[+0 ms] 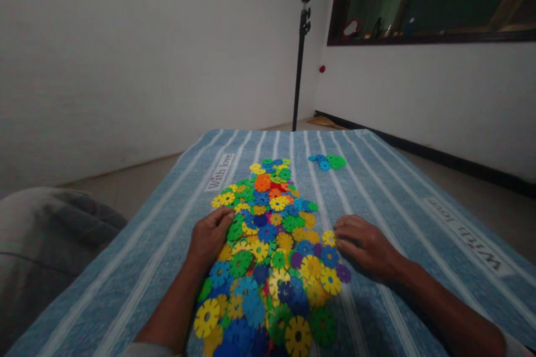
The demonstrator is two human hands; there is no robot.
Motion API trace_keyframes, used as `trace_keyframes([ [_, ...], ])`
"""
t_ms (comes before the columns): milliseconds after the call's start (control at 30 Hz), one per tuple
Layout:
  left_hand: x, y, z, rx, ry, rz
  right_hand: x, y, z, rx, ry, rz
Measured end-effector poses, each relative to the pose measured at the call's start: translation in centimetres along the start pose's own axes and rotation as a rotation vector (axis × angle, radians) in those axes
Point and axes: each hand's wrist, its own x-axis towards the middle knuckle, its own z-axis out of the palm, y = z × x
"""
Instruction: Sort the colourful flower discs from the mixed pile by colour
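Note:
A big heap of flat, flower-shaped plastic discs (pixel 268 245) in yellow, blue, green, orange and purple lies in the middle of a blue striped cloth (pixel 377 189). My left hand (pixel 209 237) rests palm down on the heap's left edge, fingers curled over some discs. At the heap's right edge my right hand (pixel 364 245) lies on the cloth with its fingertips touching a yellow disc (pixel 329 238); the fingers are loosely bent and apart. A small separate cluster of blue and green discs (pixel 329 162) sits further back on the cloth.
The cloth bears the words "With love" (pixel 220 172). A grey cushion (pixel 46 245) is at the left. A black stand (pixel 300 56) holding a light panel rises behind the cloth, near white walls and a dark-framed window (pixel 431 0).

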Motion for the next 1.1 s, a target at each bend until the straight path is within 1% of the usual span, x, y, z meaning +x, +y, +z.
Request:
trace_keyframes([
  [133, 0.0, -0.1, 0.1, 0.014, 0.003, -0.014, -1.0, -0.4, 0.4, 0.03, 0.054, 0.001],
  [267, 0.1, -0.2, 0.1, 0.004, -0.001, -0.013, -1.6, -0.3, 0.6, 0.039, 0.053, 0.016],
  [333, 0.2, -0.2, 0.2, 0.003, 0.0, -0.015, -1.8, -0.3, 0.5, 0.035, 0.023, 0.02],
  [533, 0.3, -0.2, 0.2, 0.016, -0.001, -0.033, -2.3, -0.8, -0.2, 0.007, -0.127, 0.034],
  [667, 0.3, -0.3, 0.3, 0.005, 0.008, -0.026, -2.3, -1.3, -0.3, -0.002, -0.151, 0.026],
  [800, 0.2, -0.3, 0.4, 0.002, 0.004, -0.026, -2.4, -1.5, 0.0, -0.02, -0.13, 0.011],
  [967, 0.1, 0.0, 0.4, 0.005, -0.002, -0.027, -2.2, -1.3, 1.4, -0.055, -0.029, 0.001],
  [1100, 0.2, -0.2, 0.5, 0.011, -0.001, -0.022, -1.9, -1.3, 2.2, -0.084, 0.034, -0.002],
])
